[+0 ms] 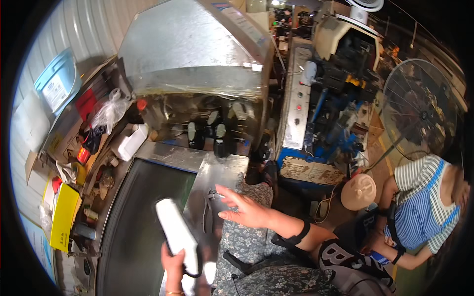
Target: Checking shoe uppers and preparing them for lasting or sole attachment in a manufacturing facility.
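My left hand (173, 269) grips the near end of a shoe (177, 227), its long white sole turned up and a dark edge showing around it. The shoe is held over the border between a dark conveyor belt (148, 222) and a metal ledge (224, 167). My right hand (242, 209) hangs to the right of the shoe, apart from it, with fingers spread and nothing in them. Beneath that hand a thin dark strap or cord (208, 214) lies on the metal. Several dark shoes (220, 140) with pale soles stand in the opening of a metal-hooded machine (192, 44).
At left, a cluttered shelf holds a white jug (129, 141), a yellow box (65, 217) and plastic bags (109, 111). Right of the hood stand another machine (296, 98), a round pinkish lid or stool (358, 192) and a large fan (419, 108). A co-worker (419, 207) sits close on the right.
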A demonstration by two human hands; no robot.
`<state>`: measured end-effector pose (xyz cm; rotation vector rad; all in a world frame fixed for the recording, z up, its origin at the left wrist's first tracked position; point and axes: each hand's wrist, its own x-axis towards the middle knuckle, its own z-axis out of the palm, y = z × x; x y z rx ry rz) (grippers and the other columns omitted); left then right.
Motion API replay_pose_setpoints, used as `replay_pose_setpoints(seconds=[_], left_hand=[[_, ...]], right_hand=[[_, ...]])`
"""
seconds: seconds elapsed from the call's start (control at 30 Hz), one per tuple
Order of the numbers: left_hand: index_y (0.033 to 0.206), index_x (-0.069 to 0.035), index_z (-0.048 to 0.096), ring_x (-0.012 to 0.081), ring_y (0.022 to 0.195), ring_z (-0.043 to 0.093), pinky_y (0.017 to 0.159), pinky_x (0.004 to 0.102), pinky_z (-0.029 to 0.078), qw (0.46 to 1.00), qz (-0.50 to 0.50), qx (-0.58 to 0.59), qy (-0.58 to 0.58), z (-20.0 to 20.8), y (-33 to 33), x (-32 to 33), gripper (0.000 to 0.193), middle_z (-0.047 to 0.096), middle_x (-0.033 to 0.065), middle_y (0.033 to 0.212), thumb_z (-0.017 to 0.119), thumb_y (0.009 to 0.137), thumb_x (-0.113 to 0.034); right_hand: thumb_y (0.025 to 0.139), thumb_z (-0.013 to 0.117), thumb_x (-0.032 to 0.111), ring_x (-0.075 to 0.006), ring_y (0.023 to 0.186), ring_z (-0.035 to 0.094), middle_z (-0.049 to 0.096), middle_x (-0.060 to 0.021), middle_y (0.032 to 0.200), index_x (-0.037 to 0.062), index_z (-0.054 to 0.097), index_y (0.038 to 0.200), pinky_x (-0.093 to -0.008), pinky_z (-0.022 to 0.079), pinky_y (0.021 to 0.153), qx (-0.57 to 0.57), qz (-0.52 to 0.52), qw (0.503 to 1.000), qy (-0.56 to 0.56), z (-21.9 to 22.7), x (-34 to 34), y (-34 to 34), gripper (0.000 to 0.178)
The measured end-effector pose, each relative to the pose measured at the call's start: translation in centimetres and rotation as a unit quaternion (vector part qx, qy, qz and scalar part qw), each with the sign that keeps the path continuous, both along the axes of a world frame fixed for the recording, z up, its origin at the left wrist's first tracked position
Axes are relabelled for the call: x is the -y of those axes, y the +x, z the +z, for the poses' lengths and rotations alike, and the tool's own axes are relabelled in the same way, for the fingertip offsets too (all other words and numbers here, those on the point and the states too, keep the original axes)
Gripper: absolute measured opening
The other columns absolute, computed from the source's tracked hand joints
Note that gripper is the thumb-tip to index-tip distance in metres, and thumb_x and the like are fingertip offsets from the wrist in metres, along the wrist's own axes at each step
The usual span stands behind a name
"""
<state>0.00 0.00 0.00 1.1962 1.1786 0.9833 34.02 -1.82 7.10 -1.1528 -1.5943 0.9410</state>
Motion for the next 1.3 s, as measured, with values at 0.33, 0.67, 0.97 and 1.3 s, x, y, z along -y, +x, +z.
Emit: replay_pose_setpoints(seconds=[0.33, 0.67, 0.97, 1.3], left_hand=[[0.136, 0.001, 0.044, 0.024, 0.125, 0.049, 0.106, 0.0362, 0.038, 0.939, -0.253, 0.232, -0.031, 5.3, 22.6, 2.9, 0.05, 0.052, 0.0155, 0.133, 0.056, 0.098, -0.029], [0.123, 0.001, 0.055, 0.0279, 0.111, 0.056, 0.099, 0.0375, 0.043, 0.986, -0.109, 0.084, 0.089, 3.8, 24.9, 4.3, 0.031, 0.06, 0.0156, 0.119, 0.044, 0.103, -0.02], [0.13, 0.002, 0.05, 0.0374, 0.128, 0.05, 0.107, 0.0417, 0.039, 0.906, -0.209, -0.145, 0.338, 6.4, 23.1, 4.9, 0.059, 0.055, 0.0232, 0.131, 0.074, 0.079, -0.014], [0.132, -0.002, 0.044, 0.0157, 0.104, 0.057, 0.092, 0.0291, 0.047, 0.966, -0.252, 0.065, 0.016, 5.8, 22.4, 5.0, 0.06, 0.06, 0.0075, 0.113, 0.076, 0.082, -0.01]], right_hand=[[0.076, 0.079, 0.034, -0.0274, 0.079, 0.07, 0.067, -0.0145, 0.115, 0.0114, 0.068, 0.115, -0.0334, 0.058, 0.067, 0.269, -0.177, 0.913, 0.25, 2.8, 11.8, 4.1, 0.046], [0.081, 0.075, 0.03, -0.0311, 0.105, 0.066, 0.067, -0.0157, 0.117, 0.0056, 0.067, 0.116, -0.0365, 0.056, 0.087, 0.146, -0.101, 0.976, 0.13, 1.5, 10.8, 6.3, 0.044], [0.099, 0.055, 0.018, -0.0162, 0.093, 0.061, 0.068, -0.011, 0.099, -0.0031, 0.062, 0.113, -0.0341, 0.05, 0.084, -0.011, -0.219, 0.971, -0.092, -10.4, 18.2, 4.9, 0.026], [0.102, 0.036, 0.057, -0.0139, 0.086, 0.063, 0.07, -0.0069, 0.098, -0.0006, 0.067, 0.114, -0.0289, 0.05, 0.078, -0.375, -0.17, 0.819, -0.4, -6.7, 14.3, 4.9, 0.067]])
